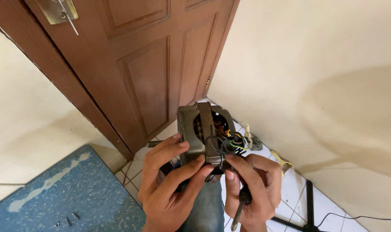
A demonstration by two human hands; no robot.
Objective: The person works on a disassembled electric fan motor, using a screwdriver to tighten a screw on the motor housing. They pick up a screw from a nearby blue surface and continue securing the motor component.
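left hand (169, 180): wrapped around the near-left side of the motor (200, 129), fingers curled and pressing on its grey housing; clamped on it.
right hand (253, 189): closed around the dark handle of a screwdriver (240, 208), thumb and forefinger also pinching the motor's lower edge; the tool's shaft points down and near.
motor position: held up in the air between both hands, in front of the brown door (148, 64), above the tiled floor (290, 189).
wires (230, 141): a loose bunch, black, yellow and green, spilling from the motor's open right face, just above the right thumb.
risk, wires: they could snag on the thumb or the screwdriver and pull off their joints, since they hang free beside the grip.
risk, drop: the motor looks heavy and the right hand shares its grip with the tool; a slip would send it onto the tiles.
risk, small parts: a few screws (66, 222) lie loose on the blue box (75, 193) at near left and could roll off.
containers: the motor housing holds copper windings; the blue box is shut, contents hidden.
cable (358, 217): thin and black, trailing on the floor at near right.
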